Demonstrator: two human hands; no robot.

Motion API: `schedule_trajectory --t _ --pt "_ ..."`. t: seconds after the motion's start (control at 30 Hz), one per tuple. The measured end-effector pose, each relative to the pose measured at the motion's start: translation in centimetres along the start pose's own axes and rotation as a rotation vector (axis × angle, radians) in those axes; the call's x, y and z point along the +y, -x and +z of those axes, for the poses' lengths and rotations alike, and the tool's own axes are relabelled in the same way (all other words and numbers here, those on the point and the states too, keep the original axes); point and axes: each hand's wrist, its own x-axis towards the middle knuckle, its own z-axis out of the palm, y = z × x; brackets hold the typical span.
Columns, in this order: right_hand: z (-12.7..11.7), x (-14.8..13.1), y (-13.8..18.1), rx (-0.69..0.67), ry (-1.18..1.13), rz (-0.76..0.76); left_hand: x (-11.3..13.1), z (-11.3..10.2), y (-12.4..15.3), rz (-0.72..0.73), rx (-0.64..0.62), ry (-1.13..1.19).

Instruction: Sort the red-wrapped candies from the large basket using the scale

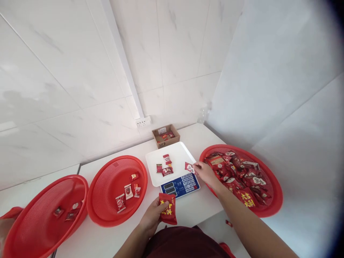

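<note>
My left hand (152,218) grips a red packet with yellow characters (167,209) near the table's front edge, thumb across its face. Between the fingers of my right hand (205,175) is a small red-and-white wrapped candy (189,167), held over the right side of the scale's white tray (156,182). Several wrapped candies (167,171) lie in the middle of that tray. The blue keypad panel (180,186) of the scale faces me, and its display digits are too small to read.
Right of the scale stands a red basket (279,200) heaped with red packets. Two more red baskets, a middle one (92,200) and a tilted left one (80,179), hold a few candies. Behind the tray is a cardboard box (161,144). A small red wrapper (229,223) lies on the floor.
</note>
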Motion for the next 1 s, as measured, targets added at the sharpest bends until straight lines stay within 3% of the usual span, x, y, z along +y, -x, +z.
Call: schedule_trajectory --t 0.13,0.3,0.53,0.73,0.9,1.0 --pt "2.8 0.3 -1.0 -0.074 -0.083 0.042 -0.1 -0.2 0.4 0.006 0.033 0.004" --pt "1.9 1.5 1.3 -0.156 -0.136 0.062 -0.2 -0.6 0.6 0.001 0.044 0.005" --pt "3.7 0.9 8.9 -0.588 -0.337 0.057 -0.2 1.1 -0.5 0.018 -0.137 -0.106" --pt "3.3 1.0 11.3 -0.436 -0.343 0.056 -0.4 2.7 -1.8 0.042 -0.300 -0.216" --pt "2.2 1.5 12.0 -0.444 -0.405 0.114 -0.8 3.7 -1.5 0.043 -0.333 -0.267" --pt "2.3 1.9 11.9 -0.439 -0.427 0.122 -0.8 3.7 -1.2 0.026 -0.291 -0.292"
